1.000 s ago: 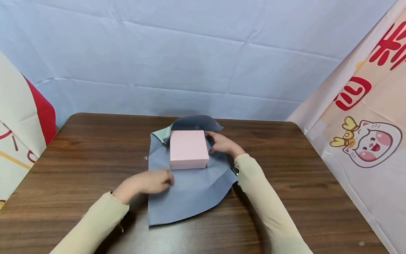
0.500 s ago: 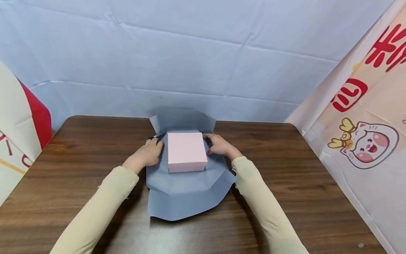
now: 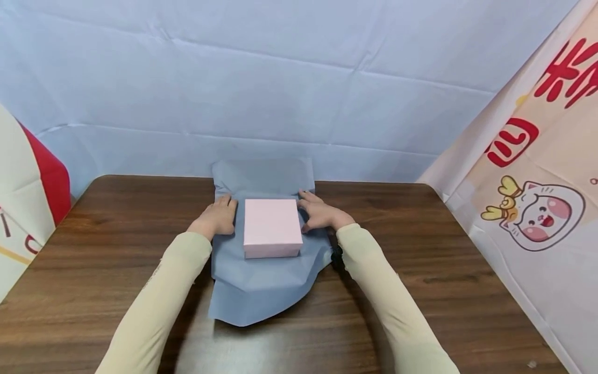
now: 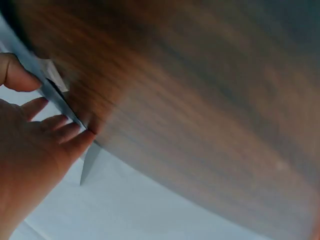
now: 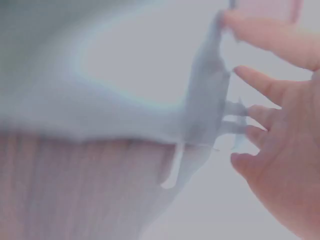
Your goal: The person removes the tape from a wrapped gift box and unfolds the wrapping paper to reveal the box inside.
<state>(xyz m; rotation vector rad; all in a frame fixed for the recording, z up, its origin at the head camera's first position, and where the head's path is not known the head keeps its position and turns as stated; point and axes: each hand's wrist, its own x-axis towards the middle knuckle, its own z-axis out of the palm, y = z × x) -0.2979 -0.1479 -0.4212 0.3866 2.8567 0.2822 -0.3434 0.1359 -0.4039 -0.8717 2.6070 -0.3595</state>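
Observation:
A pink square box (image 3: 273, 227) sits on a blue-grey sheet (image 3: 261, 280) that is longer than it is wide. My left hand (image 3: 217, 215) rests at the sheet's left edge beside the box, fingers fairly straight. In the left wrist view the sheet's edge (image 4: 61, 104) runs along the fingertips of my left hand (image 4: 37, 145). On the other side, my right hand (image 3: 322, 212) lies at the sheet's right edge with fingers spread near the box. The right wrist view shows the right hand's fingertips (image 5: 239, 70) at the sheet's edge (image 5: 207, 95).
The sheet's far end reaches the back edge of the brown wood table (image 3: 420, 291). Its near end curls up a little. A pale blue cloth backdrop (image 3: 261, 78) hangs behind, and a printed cloth (image 3: 532, 197) hangs at the right.
My left hand has moved from the box's front left to the sheet's left edge. The sheet's far end, curled over before, now lies spread out behind the box. My right hand stays nearly in place.

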